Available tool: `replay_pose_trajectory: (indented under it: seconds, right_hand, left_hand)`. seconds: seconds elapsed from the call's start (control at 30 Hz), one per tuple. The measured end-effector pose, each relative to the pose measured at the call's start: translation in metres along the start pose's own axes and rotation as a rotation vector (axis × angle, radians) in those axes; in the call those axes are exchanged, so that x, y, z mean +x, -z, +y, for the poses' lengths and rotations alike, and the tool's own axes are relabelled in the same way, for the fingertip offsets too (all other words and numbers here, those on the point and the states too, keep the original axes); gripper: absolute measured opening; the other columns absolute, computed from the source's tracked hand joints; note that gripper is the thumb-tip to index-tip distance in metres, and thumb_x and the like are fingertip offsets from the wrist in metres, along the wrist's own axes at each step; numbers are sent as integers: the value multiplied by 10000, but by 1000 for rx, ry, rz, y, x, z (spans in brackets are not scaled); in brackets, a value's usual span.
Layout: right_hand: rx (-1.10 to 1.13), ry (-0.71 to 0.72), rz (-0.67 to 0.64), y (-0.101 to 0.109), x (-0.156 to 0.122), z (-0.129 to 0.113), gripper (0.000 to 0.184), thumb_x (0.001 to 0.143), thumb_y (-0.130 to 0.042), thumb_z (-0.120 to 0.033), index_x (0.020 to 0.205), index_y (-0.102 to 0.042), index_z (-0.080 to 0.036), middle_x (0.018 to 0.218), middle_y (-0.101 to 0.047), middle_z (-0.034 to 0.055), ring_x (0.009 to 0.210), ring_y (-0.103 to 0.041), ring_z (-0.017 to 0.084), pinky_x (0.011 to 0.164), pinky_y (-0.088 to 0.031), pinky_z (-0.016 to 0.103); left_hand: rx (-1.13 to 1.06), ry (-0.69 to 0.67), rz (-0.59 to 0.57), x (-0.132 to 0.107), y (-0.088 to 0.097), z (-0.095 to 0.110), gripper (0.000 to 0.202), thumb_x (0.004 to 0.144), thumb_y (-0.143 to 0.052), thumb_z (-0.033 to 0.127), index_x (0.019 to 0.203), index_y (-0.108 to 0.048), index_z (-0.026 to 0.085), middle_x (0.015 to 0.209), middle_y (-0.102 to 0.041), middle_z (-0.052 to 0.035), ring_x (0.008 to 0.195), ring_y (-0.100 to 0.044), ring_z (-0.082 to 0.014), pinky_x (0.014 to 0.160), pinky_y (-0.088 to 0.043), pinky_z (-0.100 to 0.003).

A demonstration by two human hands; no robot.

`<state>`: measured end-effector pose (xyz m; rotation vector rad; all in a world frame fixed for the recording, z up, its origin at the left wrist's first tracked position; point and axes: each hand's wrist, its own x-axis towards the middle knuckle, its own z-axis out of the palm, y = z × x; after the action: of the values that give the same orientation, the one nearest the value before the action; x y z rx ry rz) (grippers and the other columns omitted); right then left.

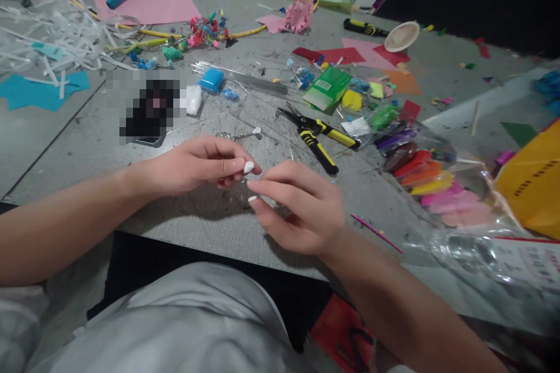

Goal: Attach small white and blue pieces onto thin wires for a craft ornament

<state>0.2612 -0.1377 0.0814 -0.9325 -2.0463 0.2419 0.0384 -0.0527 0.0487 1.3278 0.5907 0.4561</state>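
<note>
Writing shows in three places, and none of it can be made out. The yellow-orange packet (531, 183) at the right edge of the table (271, 245) carries a slanting line of small dark characters; the clear plastic wrapper (464, 247) below it has a white panel with reddish print, blurred; and the green packet (330, 87) bears a pale label with markings too fine to read.

The left hand (196, 166) has its grip pressed together — thumb and forefinger pinching a small white piece (249, 167) above the table, near the middle of the view. The right hand (306, 204) is just beside it, its grip slightly spread, thumb apart from the fingers with a gap between the tips. A whitish spot shows at the end of that thumb — whether nail or a bit of white material, I cannot tell.

Beyond the hands lies a twisted wire (234, 135) with a white blob (257, 130) at its right end. To the right of it, the black-and-yellow pliers (319, 152) rest with handles apart. A white packet (193, 100) and a blue packet (212, 80) lie side by side farther back. A thin pink stick (376, 232) lies to the right of the right hand.
</note>
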Motion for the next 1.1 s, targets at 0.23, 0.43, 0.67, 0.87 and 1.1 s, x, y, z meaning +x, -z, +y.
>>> replay_pose_trajectory:
  seconds: [0.23,0.43,0.67,0.87,1.1]
  right_hand:
    - [-15,-69,-9,-3,0,7,269,844,-577,-230,1093,-611,-326,938,-675,13,652,-635,139,579,-549,290]
    - [-80,-98,-172,-12,1,24,148,885,-501,-232,934,-638,-205,816,-655,28,643,-587,129,628,-495,274]
    - [-292,-100,-501,-28,-3,44,163,887,-524,-269,918,-668,-199,831,-623,41,800,-591,169,687,-439,274]
    - [-323,-111,-529,-32,1,41,138,884,-515,-263,845,-615,-176,836,-616,42,815,-577,172,699,-425,272]
    - [-119,-265,-274,-19,4,35,49,803,-572,-162,771,-605,-179,703,-640,-16,642,-593,106,635,-460,223]
  left_hand:
    - [44,1,25,-2,1,2,362,985,-1093,559,1040,-934,238,922,-815,-28,787,-658,-189,730,-547,-343]
    - [65,-49,146,2,7,-6,387,1082,-1026,554,1157,-927,188,809,-655,28,737,-534,-149,669,-405,-282]
    - [221,-119,168,5,14,-8,423,1223,-848,601,1189,-881,181,796,-596,44,768,-562,-169,740,-471,-297]
    - [747,-185,134,9,23,-6,333,1256,-708,400,1152,-903,150,946,-807,-38,863,-661,-200,830,-487,-322]
    - [1181,-148,5,14,25,-13,275,1270,-692,214,1253,-951,123,1161,-921,-153,1060,-804,-270,953,-536,-339]
